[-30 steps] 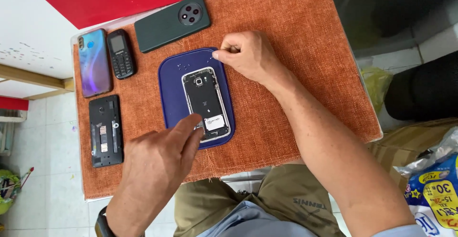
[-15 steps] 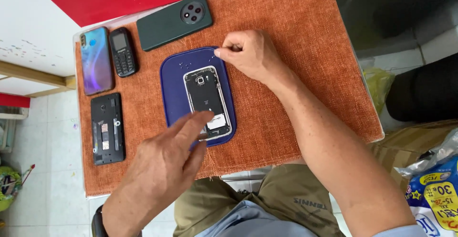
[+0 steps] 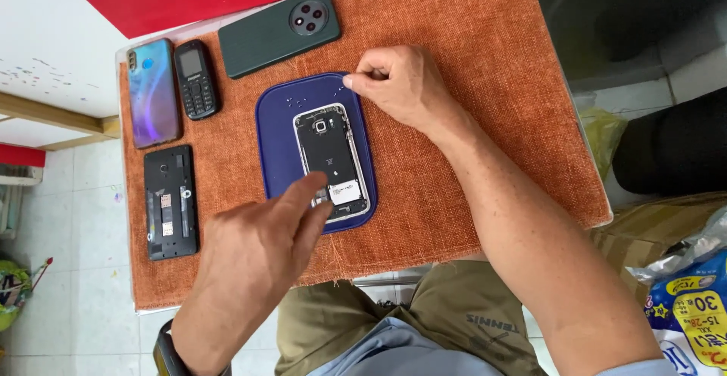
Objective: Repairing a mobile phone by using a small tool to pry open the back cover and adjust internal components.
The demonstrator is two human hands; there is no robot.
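Hands (image 3: 254,251) at upright opened phone (image 3: 332,160)

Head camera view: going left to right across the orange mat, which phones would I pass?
Blue-purple smartphone → small black keypad phone → dark green phone with round camera cluster → opened phone on the blue pad.

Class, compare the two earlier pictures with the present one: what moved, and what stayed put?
The left hand shifted only slightly, its fingertips still over the lower end of the opened phone. The right hand stays pinched at the blue mat's upper right corner. Nothing was picked up or released; the other phones lie unmoved.
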